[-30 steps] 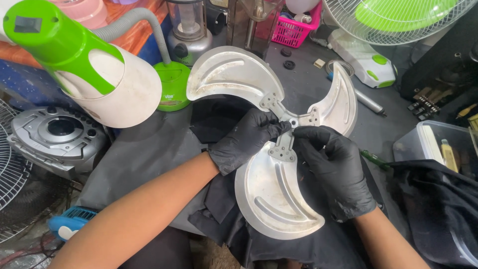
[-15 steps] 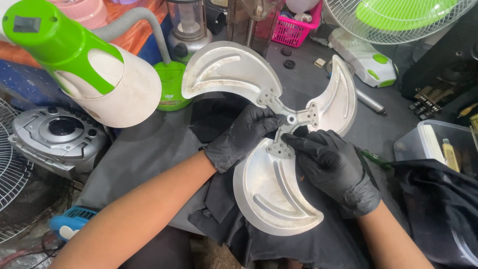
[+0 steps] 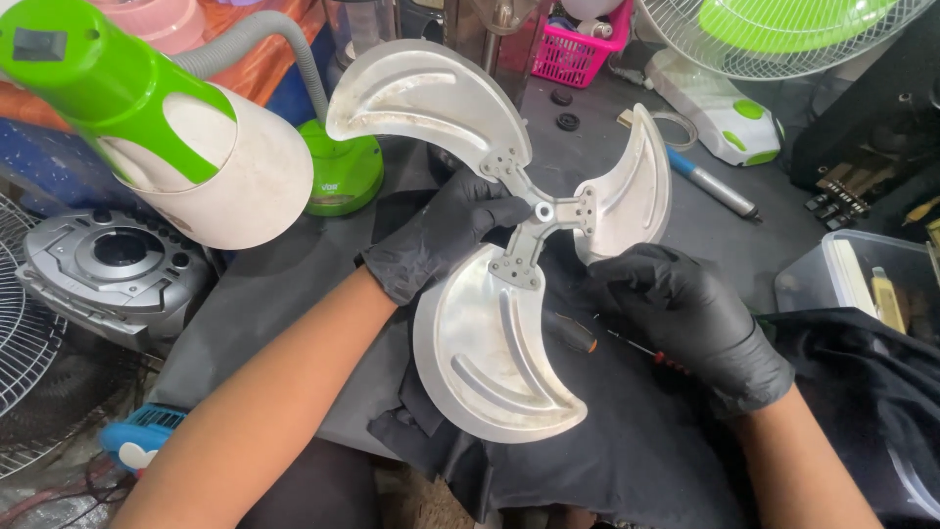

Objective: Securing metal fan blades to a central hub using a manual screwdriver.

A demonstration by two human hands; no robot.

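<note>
A three-bladed metal fan blade (image 3: 494, 353) is held up over a black cloth (image 3: 607, 441). My left hand (image 3: 446, 235), in a black glove, grips the blade at its hub from the left, with the thumb next to the centre hole. My right hand (image 3: 690, 318), also gloved in black, is off the hub, low at the right, its fingers loosely curled near the tip of the right blade. A screwdriver (image 3: 580, 336) with a dark handle lies on the cloth just under that hand, which holds nothing I can see.
A green and white desk lamp (image 3: 196, 167) leans in at the upper left over a grey radio (image 3: 108, 264). A fan grille (image 3: 20, 343) is at the left edge. Behind are a pink basket (image 3: 578, 49), a standing fan (image 3: 783, 29) and a pen-shaped tool (image 3: 710, 181). A clear plastic box (image 3: 862, 284) stands at right.
My right hand left the hub and dropped down to the right. The fan blade rose a little and its hub is now uncovered. My left hand kept its grip.
</note>
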